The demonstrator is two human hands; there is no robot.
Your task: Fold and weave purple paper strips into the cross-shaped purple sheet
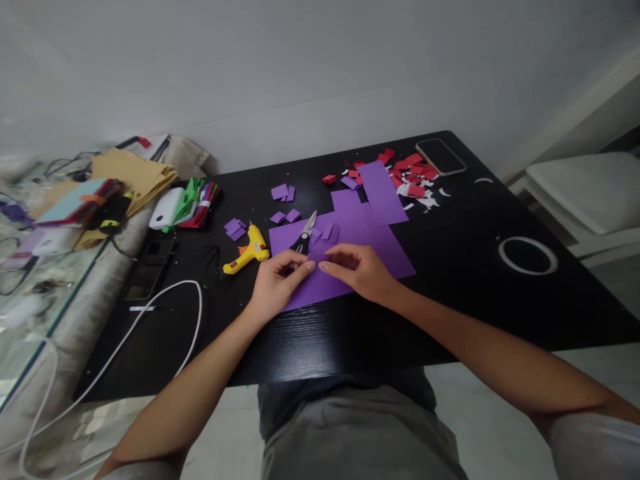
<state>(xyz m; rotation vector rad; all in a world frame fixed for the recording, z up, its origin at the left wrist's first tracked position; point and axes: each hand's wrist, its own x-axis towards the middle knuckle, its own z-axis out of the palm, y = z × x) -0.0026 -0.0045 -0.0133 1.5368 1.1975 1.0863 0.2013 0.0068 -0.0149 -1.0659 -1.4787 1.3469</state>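
Note:
Between my two hands is a small purple paper piece, pinched at its left end by my left hand and at its right end by my right hand. Both hands are closed, thumbs nearest me. Beneath them lies a large purple sheet. Scissors rest on that sheet with the blades pointing away, their handles partly hidden behind my left hand. Small cut purple pieces lie beside the blades. A yellow glue gun sits just left of my left hand.
Little purple stacks lie behind the glue gun. Red and white scraps and a phone occupy the far right. A tape ring is at right. On the left are a white cable, a dark phone and bundled coloured strips.

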